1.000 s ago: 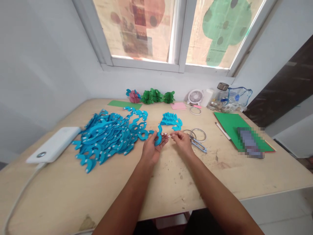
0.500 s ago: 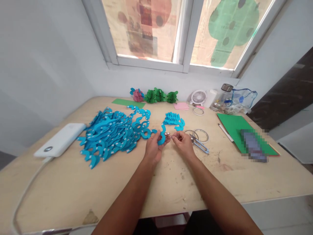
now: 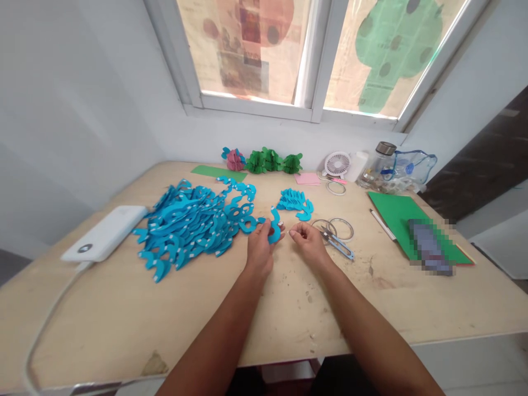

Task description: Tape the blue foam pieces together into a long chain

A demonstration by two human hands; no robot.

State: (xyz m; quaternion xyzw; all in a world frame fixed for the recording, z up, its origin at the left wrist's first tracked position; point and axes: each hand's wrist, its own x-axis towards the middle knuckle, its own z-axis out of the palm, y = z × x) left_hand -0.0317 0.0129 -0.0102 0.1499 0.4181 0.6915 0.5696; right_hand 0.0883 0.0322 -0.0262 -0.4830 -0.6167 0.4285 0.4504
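Observation:
My left hand holds a curved blue paper piece between its fingers, close to the right end of a large heap of blue paper curves with small white patches. Just to the right, my right hand has thumb and fingertips pinched together; whatever is between them is too small to make out. A gap separates the two hands. Behind them lies a smaller row of blue curves. Light-blue scissors and tape rings rest beside my right hand.
A white power bank with a cable is at the left. Green paper flowers, a small fan and a glass bottle stand along the back. Green sheets lie at the right under a blurred item.
My right hand's fingertips have come away from my left hand's fingers, widening the gap between them. The view has shifted slightly.

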